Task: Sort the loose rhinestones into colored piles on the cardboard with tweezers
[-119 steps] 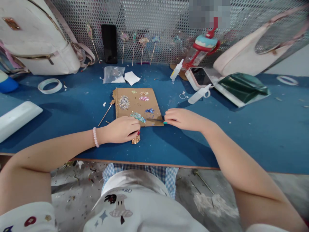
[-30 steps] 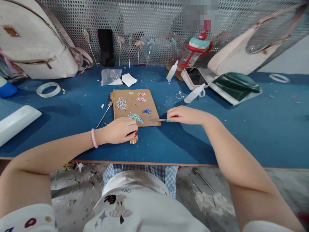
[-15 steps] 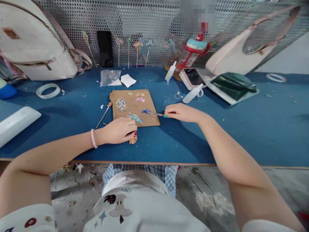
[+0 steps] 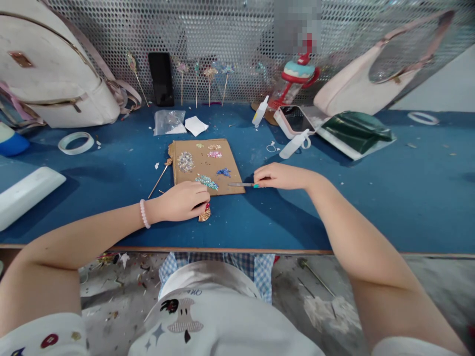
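Tweezers [image 4: 241, 184] lying level, tips pointing left

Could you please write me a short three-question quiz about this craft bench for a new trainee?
1. True or false: the right hand holds thin tweezers whose tip points toward the cardboard sheet.
2. What lies under the fingertips of the left hand, at the near edge of the cardboard?
A. a gold fan-shaped piece
B. a roll of tape
C. a phone
3. Fill in: the small piles of coloured sequins lie on the ______ sheet.

Key: 1 true; 2 A; 3 cardboard.
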Demonstrator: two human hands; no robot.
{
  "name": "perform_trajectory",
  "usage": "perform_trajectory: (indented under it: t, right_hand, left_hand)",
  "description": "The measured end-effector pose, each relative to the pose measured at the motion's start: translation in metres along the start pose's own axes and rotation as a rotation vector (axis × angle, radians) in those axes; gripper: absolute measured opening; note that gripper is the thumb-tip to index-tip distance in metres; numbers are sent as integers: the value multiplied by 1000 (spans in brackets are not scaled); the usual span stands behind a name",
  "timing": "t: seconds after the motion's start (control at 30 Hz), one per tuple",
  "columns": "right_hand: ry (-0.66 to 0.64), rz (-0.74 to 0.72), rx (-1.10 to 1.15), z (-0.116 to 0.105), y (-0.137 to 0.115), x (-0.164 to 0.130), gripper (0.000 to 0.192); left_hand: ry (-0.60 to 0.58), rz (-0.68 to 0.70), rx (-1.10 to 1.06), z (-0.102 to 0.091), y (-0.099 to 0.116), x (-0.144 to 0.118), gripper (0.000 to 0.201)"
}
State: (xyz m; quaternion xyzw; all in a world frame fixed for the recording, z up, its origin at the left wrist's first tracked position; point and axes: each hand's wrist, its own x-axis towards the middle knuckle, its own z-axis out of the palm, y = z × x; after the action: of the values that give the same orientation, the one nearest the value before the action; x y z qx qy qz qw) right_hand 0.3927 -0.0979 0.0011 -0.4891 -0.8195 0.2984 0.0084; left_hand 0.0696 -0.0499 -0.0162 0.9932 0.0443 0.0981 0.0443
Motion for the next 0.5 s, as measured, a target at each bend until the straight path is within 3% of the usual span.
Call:
perform_trajectory:
  t: [0.33,0.5]
  right_hand:
    - [191,1,-46,6,8,10,35]
    - [113,-44,14,5,0,7,34]
  left_hand:
    - [-14,-5,2,1,-1,0,25]
    - [-10,2,9,1,-1,-1,25]
